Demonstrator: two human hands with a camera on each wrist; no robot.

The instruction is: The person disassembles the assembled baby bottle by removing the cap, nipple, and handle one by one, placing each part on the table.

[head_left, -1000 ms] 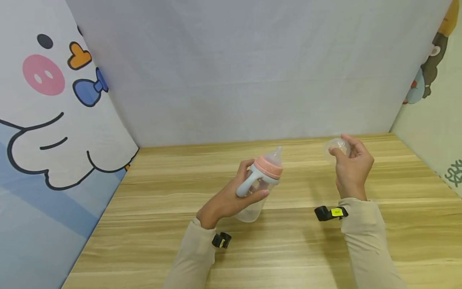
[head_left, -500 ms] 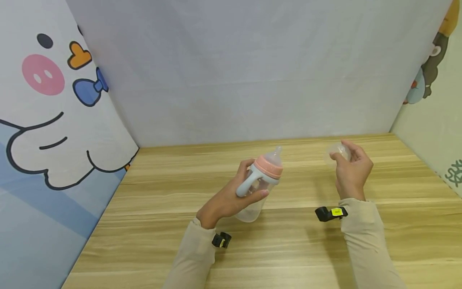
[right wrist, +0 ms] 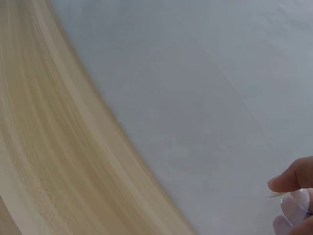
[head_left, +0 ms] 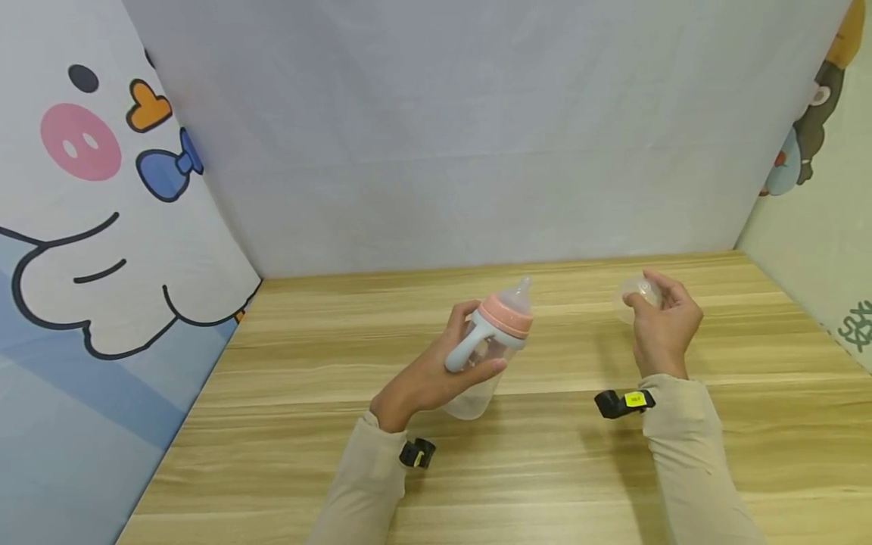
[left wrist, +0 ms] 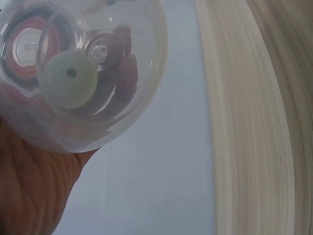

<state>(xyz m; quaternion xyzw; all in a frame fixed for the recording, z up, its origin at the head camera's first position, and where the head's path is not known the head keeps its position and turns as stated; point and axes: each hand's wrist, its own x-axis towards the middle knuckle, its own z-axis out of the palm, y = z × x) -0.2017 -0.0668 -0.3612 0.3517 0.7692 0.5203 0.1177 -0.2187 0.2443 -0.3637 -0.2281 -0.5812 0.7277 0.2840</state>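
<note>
Left hand [head_left: 428, 376]: wrapped around the clear baby bottle [head_left: 495, 347], which leans to the right over the wooden table [head_left: 306, 363].
Baby bottle: pink collar [head_left: 506, 315], pale blue handle [head_left: 466, 350] and nipple [head_left: 515, 297] show in the head view; only the left wrist view shows the whitish ball [left wrist: 71, 78] inside, with its dark hole.
Clear domed cap [head_left: 623, 306]: well apart from the bottle; the right wrist view catches just its edge.
Right hand [head_left: 668, 327]: pinches this cap between thumb and fingers.

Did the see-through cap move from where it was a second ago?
Yes, a little: in the head view, the see-through cap in the right hand shows lower, farther below the table's back edge.
</note>
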